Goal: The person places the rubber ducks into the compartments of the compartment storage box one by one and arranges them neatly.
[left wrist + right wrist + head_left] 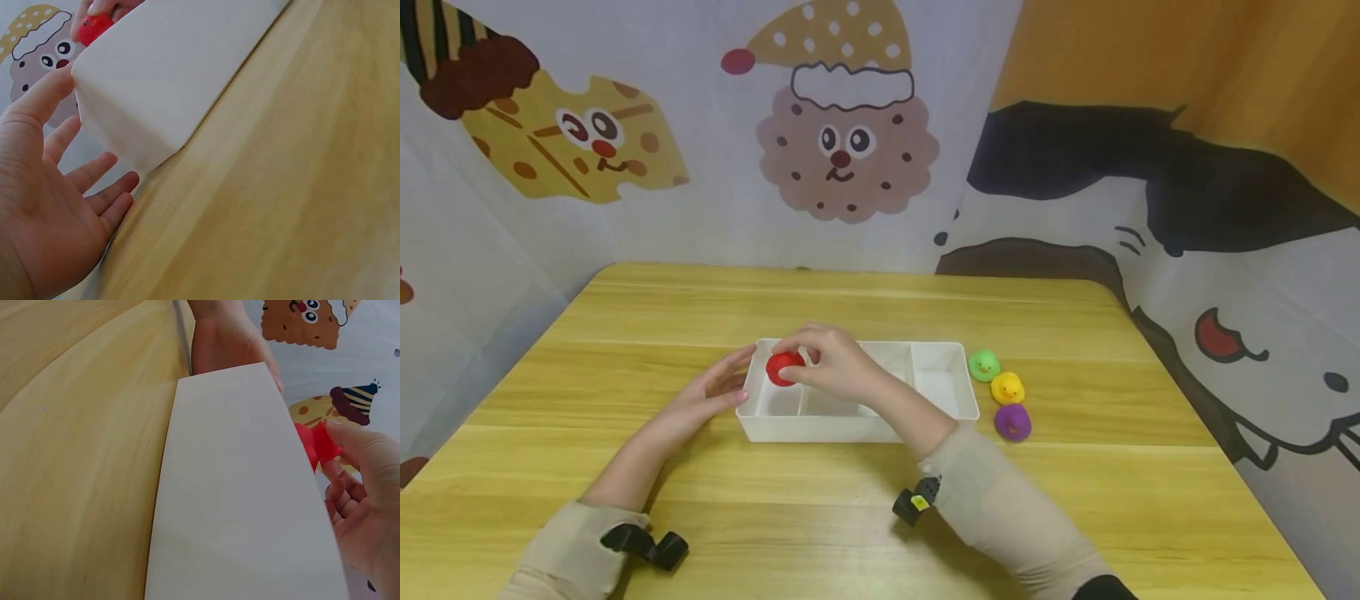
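At the wooden table (820,517), the right hand (835,364) pinches a red toy (782,368) over the leftmost compartment (781,402) of the white tray (820,430); the left hand (707,394), fingers relaxed, touches the end. I'd keep the pinch light, tray steady.

A box (820,429) on the table (805,517), my left hand (718,387) at its left end, three toys (1008,388) at its right, cloth (715,225) behind

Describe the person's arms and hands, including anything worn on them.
The left hand and right hand are gloveless. Beige sleeves cover both forearms. Each cuff carries a small black device: the left one looks curved, while the right one bears a yellow-green patch. No cables show.
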A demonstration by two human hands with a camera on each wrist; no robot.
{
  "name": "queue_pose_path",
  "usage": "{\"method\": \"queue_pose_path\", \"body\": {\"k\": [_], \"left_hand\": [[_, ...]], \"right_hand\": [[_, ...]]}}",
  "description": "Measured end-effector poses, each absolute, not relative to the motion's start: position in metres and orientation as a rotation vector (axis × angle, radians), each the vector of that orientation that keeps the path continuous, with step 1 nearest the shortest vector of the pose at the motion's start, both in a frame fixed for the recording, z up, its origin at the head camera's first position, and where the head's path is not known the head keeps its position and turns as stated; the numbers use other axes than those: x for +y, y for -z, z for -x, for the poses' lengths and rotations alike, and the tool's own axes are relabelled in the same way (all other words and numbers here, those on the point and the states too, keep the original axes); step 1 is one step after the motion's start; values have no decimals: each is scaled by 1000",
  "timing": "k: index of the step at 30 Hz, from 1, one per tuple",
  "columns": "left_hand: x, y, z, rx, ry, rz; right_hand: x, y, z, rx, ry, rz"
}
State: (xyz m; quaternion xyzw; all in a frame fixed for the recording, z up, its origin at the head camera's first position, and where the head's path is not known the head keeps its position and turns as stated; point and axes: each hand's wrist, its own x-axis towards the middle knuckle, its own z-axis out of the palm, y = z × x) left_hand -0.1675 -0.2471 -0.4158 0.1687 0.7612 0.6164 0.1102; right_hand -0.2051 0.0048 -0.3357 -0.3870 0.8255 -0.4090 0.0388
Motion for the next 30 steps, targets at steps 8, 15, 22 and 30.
{"method": "queue_pose_path", "body": {"k": [8, 15, 22, 30], "left_hand": [[-247, 414, 167, 2250, -1798, -473], [-248, 415, 167, 2235, -1811, -486], [-248, 415, 168, 2228, -1816, -511], [-247, 415, 167, 2219, -1828, -527]], "right_hand": [[1, 344, 213, 2541, 1226, 1143], [-4, 350, 219, 2543, 1185, 1137], [-8, 354, 220, 2524, 1172, 1089], [-10, 356, 219, 2523, 1197, 963]]}}
